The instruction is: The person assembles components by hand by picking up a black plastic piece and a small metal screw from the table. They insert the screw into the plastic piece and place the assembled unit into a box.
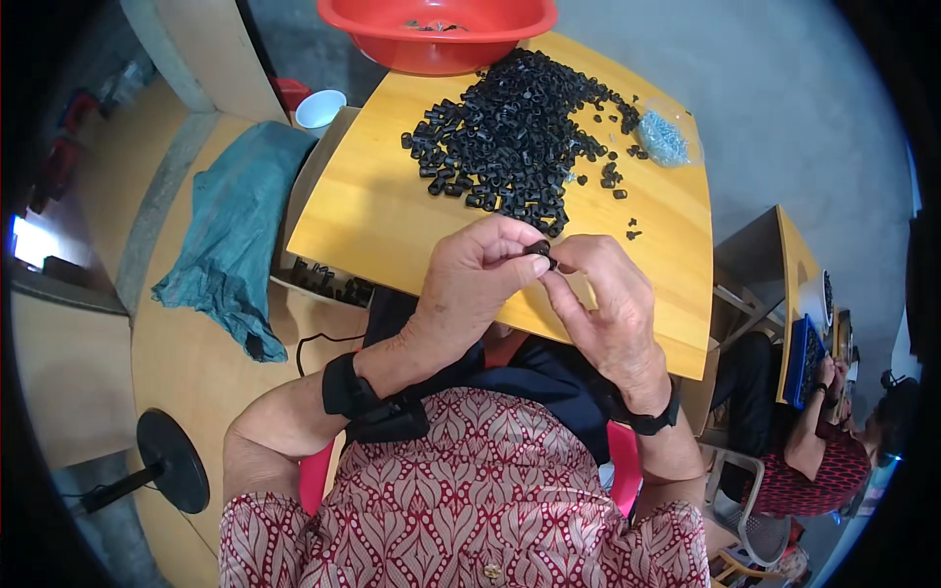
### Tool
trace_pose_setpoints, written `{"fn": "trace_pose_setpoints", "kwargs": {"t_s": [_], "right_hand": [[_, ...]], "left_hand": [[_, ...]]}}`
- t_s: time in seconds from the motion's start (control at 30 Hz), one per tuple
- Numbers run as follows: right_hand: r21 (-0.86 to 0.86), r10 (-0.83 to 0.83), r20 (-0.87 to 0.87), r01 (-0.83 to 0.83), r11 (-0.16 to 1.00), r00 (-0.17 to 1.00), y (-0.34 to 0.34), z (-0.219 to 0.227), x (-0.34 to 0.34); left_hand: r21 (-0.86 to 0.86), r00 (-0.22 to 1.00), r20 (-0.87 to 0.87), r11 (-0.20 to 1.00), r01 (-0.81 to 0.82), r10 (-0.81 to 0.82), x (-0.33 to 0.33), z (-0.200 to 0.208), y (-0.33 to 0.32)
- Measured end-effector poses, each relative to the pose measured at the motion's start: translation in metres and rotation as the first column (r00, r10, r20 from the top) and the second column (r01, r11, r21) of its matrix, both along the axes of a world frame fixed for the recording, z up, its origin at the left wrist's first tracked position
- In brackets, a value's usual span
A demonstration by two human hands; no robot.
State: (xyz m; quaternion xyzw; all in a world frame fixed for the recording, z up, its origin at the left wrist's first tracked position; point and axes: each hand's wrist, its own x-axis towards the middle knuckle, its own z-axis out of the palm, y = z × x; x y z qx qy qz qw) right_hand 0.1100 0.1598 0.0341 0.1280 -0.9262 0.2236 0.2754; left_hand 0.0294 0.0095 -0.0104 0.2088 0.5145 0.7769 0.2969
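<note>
Both my hands meet just above the near part of the yellow wooden table (368, 211). Between thumb and curled fingers, my left hand (473, 274) pinches a small black plastic part (538, 250). My right hand (610, 304) is closed too, its thumb and index fingertips pressed against the same part or a tiny piece at its side; the fingers hide which. Right beyond my fingertips spreads a large heap of small black ring-shaped plastic parts (520, 118).
A red basin (441, 44) stands at the table's far edge. A clear bag of small silvery pieces (665, 137) lies at the far right. Left of the table are an open box (323, 284) of black parts and a green sack (240, 216). Another person (814, 451) works at the right.
</note>
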Motion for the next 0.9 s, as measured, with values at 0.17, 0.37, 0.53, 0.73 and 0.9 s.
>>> {"fn": "trace_pose_setpoints", "kwargs": {"t_s": [0.17,0.37,0.53,0.73,0.9], "right_hand": [[-0.286,-0.074,0.036,0.081,0.955,0.997,0.002,-0.010,0.007],[-0.365,-0.113,-0.026,0.096,0.926,0.993,-0.005,-0.014,0.008],[-0.400,-0.118,-0.023,0.099,0.911,0.993,0.007,-0.008,0.011],[-0.348,-0.098,0.025,0.101,0.932,0.995,0.012,0.003,0.013],[-0.321,-0.088,0.021,0.090,0.943,0.996,0.013,0.005,0.013]], "left_hand": [[0.072,0.996,0.092,0.997,-0.014,0.007,0.001,0.000,0.000],[0.102,0.992,0.117,0.994,0.029,-0.040,0.001,0.001,-0.001],[0.126,0.989,0.131,0.991,0.054,-0.070,0.003,0.005,-0.001],[0.135,0.991,0.089,0.987,0.092,-0.105,0.007,0.003,0.002],[0.132,0.990,0.071,0.985,0.110,-0.120,0.008,0.002,0.003]]}}
